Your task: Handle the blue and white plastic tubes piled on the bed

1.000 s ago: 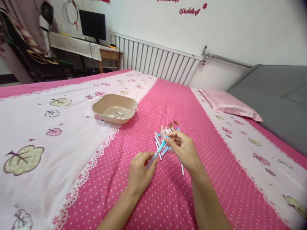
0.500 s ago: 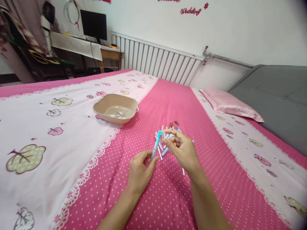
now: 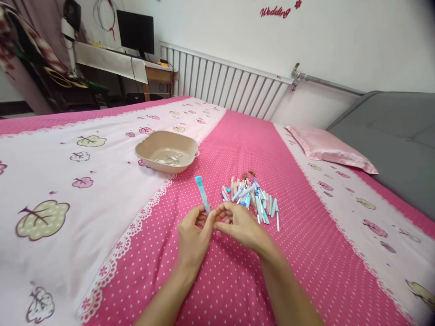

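Note:
My left hand (image 3: 195, 233) is closed round the lower part of a slim light-blue tube (image 3: 203, 194) with a turquoise cap. The tube stands up from the fingers, its capped top leaning left, and its lower end is hidden. Against the left thumb and fingertips, by that lower end, my right hand (image 3: 239, 224) is pinched shut. Whatever lies between its fingertips is hidden. Just beyond the right hand, a loose pile of slim tubes (image 3: 253, 194) in blue, pink, lilac and white lies on the pink dotted bedspread (image 3: 238, 290).
A beige basin (image 3: 166, 168) with small pale pieces inside stands on the bed, left of the pile. Small brown bits (image 3: 251, 173) lie behind the pile. A pink pillow (image 3: 331, 147) rests at the right by the grey headboard (image 3: 390, 131). A desk with a monitor (image 3: 136, 34) is far left.
My right hand has moved from near the tube's cap down and left to its lower end. The tube's top has swung left, and more of the pile shows.

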`<state>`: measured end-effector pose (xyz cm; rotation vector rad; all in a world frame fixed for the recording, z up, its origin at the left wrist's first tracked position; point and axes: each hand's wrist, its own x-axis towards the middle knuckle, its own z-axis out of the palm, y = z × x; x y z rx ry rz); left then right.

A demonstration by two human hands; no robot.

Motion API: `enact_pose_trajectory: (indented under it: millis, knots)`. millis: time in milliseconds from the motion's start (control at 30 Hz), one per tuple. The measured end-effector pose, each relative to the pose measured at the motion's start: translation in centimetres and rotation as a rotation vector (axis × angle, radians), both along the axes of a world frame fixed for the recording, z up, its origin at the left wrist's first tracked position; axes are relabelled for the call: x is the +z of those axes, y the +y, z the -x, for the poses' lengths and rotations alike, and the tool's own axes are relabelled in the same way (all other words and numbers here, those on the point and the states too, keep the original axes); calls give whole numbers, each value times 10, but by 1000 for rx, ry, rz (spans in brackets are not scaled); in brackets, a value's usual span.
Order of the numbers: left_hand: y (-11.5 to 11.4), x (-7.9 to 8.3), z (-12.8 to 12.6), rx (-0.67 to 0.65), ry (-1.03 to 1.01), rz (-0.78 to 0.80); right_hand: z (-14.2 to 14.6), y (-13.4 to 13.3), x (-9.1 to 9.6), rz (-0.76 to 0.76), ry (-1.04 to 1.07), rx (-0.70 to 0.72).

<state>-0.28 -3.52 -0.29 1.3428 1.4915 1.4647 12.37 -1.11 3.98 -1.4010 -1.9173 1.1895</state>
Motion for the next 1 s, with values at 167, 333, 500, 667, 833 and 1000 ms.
enact_pose_trajectory:
  millis: [167,333,500,667,833,1000]
  knots:
    - [0,3,2,40,-1,11,8,2,-11,-17,6,-50]
    - [2,4,5,65,55,-8,11,3,-12,-68,16,-54]
    - [3,8,6,33,164,-13,6,10,-11,-94,97,-113]
    - [8,3,5,4,449,-46,-13,22,-5,-111,311,-289]
    - [16,-10,2,28,811,-108,-61,27,-2,-203,368,-590]
    - [19,-19,-1,12,1018,-47,-148,23,-21,-243,16,-979]
